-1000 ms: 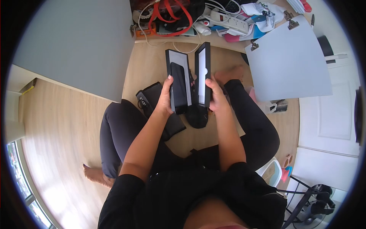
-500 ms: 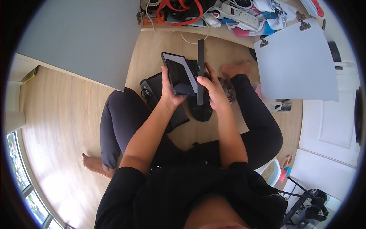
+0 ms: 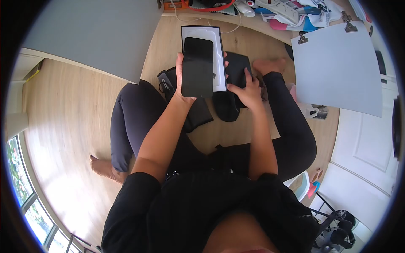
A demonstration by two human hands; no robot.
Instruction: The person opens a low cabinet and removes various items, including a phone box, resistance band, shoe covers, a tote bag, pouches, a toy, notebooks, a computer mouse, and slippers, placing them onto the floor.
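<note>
My left hand [image 3: 187, 95] is closed around an open phone box [image 3: 218, 63], its thumb at the left side and fingertips showing at the right. The box has a dark outside and a white lining. A black smartphone [image 3: 198, 63] lies at a slight tilt over the box's left part, its dark face upward. To the right, my right hand [image 3: 249, 92] is on the black box lid [image 3: 237, 65], thumb at the left and fingers toward the right. Beneath the hands lie a dark pouch [image 3: 196, 116] with light lettering and a black rounded item [image 3: 226, 110].
A grey panel [image 3: 93, 38] stands at the left. A white board [image 3: 337, 71] with metal clips is at the right. Power strip [image 3: 280, 10], cables and cloth items crowd the shelf ahead. My legs [image 3: 291, 118] surround the wooden floor [image 3: 63, 114].
The lid has come away from the box and moved right and down with my right hand. My left hand has raised and turned the box, so the phone and white lining now face me.
</note>
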